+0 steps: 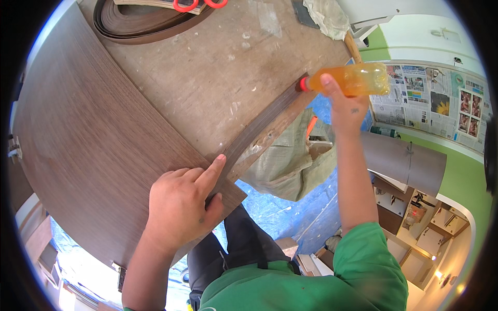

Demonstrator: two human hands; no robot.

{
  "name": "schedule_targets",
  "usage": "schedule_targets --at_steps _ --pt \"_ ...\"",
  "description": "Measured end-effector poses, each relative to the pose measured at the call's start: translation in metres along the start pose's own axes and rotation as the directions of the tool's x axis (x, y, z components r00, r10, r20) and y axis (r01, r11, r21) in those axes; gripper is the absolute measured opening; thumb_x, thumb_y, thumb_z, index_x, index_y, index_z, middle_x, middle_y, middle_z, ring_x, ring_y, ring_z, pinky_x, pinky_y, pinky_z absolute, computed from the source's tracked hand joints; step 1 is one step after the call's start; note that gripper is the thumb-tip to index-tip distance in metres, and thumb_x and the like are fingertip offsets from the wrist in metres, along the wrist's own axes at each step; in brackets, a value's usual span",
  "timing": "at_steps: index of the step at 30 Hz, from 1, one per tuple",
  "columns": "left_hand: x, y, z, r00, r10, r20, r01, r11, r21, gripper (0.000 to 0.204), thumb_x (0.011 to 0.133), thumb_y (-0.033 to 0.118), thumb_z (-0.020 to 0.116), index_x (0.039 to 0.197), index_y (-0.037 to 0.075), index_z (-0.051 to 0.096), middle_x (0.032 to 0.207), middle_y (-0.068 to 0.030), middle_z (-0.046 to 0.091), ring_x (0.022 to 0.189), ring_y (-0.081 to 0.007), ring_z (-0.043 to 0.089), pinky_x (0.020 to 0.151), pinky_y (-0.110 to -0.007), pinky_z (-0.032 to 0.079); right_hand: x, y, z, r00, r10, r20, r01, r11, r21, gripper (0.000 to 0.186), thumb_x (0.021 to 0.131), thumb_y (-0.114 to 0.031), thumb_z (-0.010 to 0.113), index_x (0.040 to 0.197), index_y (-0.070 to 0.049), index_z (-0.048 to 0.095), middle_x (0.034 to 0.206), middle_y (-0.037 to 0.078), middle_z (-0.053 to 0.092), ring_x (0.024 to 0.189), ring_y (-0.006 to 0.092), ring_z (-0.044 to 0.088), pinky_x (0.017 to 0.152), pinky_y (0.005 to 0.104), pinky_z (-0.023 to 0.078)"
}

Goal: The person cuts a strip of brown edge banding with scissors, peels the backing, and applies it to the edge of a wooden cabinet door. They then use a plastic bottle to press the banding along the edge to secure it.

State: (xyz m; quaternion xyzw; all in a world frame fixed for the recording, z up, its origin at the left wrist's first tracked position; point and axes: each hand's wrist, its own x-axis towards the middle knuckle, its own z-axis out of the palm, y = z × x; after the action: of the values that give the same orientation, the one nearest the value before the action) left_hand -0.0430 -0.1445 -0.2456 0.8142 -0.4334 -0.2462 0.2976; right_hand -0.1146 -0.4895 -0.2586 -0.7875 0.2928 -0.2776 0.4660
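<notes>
My right hand [345, 101] is wrapped round a clear plastic bottle [358, 79] of orange-yellow liquid. The bottle lies tilted nearly flat, its red cap [304, 84] at the far end of a narrow dark brown edging strip [262, 120]. Whether liquid comes out cannot be seen. The strip runs along the worktable's near edge to my left hand [181, 199]. That hand rests on a large brown wood-grain panel [98, 135], index finger stretched to the strip's near end, thumb apart and other fingers bent. Part of the strip's near end is hidden under it.
On the worktable [192, 78] lie a coil of brown edging [140, 26], red-handled scissors [199, 5] and a crumpled pale cloth [327, 18]. Below the edge are a grey-green sack [285, 173] and blue sheeting [316, 207]. A rolled brown sheet [415, 158] stands at right.
</notes>
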Motion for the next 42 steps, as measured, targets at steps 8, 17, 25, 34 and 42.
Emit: schedule_targets --at_steps 8,17,25,34,42 --pt "-0.001 0.0 0.001 1.0 -0.01 0.007 0.01 1.0 -0.006 0.07 0.071 0.014 0.078 0.14 0.009 0.067 0.088 -0.0096 0.073 0.081 -0.028 0.072 0.075 -0.04 0.056 0.001 -0.009 0.009 0.997 0.005 0.075 -0.004 1.0 -0.009 0.029 0.088 -0.014 0.09 0.107 -0.001 0.072 0.101 0.004 0.073 0.089 0.0123 0.067 0.08 0.0286 0.054" --pt "-0.001 -0.002 0.004 1.0 0.019 -0.022 -0.02 1.0 -0.009 0.07 0.071 0.015 0.078 0.14 0.01 0.067 0.087 -0.0091 0.072 0.081 -0.0277 0.071 0.075 -0.04 0.056 -0.005 -0.019 0.014 0.995 -0.01 0.097 0.011 1.0 -0.01 0.02 0.09 -0.016 0.088 0.099 -0.002 0.076 0.093 0.002 0.076 0.084 0.0113 0.068 0.078 0.0291 0.054" --pt "-0.003 -0.004 0.004 0.999 0.032 -0.025 -0.032 0.999 0.0 0.071 0.072 0.016 0.078 0.141 0.01 0.066 0.085 -0.0067 0.07 0.079 -0.0274 0.07 0.073 -0.04 0.055 -0.019 -0.027 0.021 0.994 0.003 0.112 -0.001 1.0 -0.022 0.022 0.088 -0.016 0.089 0.099 -0.003 0.074 0.092 0.002 0.075 0.086 0.0128 0.069 0.08 0.0297 0.055" --pt "-0.003 -0.002 0.005 0.998 0.04 -0.048 -0.04 0.999 0.0 0.07 0.072 0.015 0.078 0.14 0.01 0.066 0.08 -0.0057 0.066 0.075 -0.0267 0.068 0.071 -0.04 0.055 -0.022 -0.019 0.022 0.992 -0.077 0.101 0.085 0.993 -0.083 0.028 0.088 -0.01 0.089 0.108 -0.002 0.072 0.1 0.004 0.075 0.089 0.0115 0.07 0.079 0.0285 0.057" --pt "-0.002 -0.003 0.004 0.998 0.044 -0.047 -0.043 0.999 0.019 0.062 0.076 0.019 0.074 0.137 0.008 0.068 0.081 -0.0044 0.066 0.077 -0.0245 0.069 0.073 -0.039 0.055 -0.066 -0.052 0.038 0.97 0.101 0.22 -0.133 0.982 0.135 0.025 0.088 -0.011 0.088 0.107 -0.001 0.074 0.102 0.004 0.076 0.093 0.011 0.069 0.081 0.0289 0.057"
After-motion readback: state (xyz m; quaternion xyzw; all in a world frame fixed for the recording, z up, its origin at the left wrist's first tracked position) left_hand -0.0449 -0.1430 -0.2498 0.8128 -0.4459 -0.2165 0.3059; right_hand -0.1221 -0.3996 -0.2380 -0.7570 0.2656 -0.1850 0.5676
